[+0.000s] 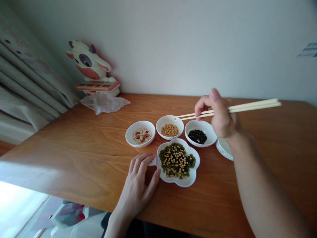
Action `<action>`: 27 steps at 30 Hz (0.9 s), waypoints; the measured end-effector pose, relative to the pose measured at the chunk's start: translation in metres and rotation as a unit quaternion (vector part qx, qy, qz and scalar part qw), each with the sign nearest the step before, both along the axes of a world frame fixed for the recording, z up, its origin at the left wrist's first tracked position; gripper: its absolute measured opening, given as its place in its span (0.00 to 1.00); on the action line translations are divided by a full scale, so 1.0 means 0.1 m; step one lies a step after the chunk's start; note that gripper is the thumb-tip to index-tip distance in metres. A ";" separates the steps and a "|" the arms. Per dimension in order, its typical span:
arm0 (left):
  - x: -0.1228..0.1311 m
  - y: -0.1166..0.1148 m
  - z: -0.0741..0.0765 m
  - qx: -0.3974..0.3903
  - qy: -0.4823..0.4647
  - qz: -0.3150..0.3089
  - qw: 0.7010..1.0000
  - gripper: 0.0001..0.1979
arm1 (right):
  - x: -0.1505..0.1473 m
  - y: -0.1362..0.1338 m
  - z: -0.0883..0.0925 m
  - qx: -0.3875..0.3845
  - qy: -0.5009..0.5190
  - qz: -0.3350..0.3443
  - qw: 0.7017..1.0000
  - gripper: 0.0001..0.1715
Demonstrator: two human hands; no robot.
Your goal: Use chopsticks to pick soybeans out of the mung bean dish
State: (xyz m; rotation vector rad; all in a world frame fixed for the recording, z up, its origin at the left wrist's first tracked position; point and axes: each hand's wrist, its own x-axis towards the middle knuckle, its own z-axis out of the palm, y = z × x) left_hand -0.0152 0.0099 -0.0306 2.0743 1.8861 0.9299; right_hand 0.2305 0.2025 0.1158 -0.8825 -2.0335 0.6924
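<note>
Right hand raised above small bowls, fingers pinched round chopsticks; tips over yellow-bean bowl, nothing seen between them. Left hand flat on table, fingers spread, thumb touching flower bowl of mixed beans. Beans likely small, hard, slippery; pinch singly at midline. Bowls crowded; front table edge near; open room left.

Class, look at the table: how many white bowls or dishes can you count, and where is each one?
5. Three round bowls in a row: seeds, yellow beans, black beans. A flower-shaped dish of mixed beans sits in front. A fifth dish is half hidden behind the right hand.
</note>
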 end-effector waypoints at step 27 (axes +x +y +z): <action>0.01 0.00 0.01 -0.006 -0.012 -0.002 1.000 0.21 | -0.35 -0.18 -0.14 -0.145 -0.183 0.178 0.956 0.41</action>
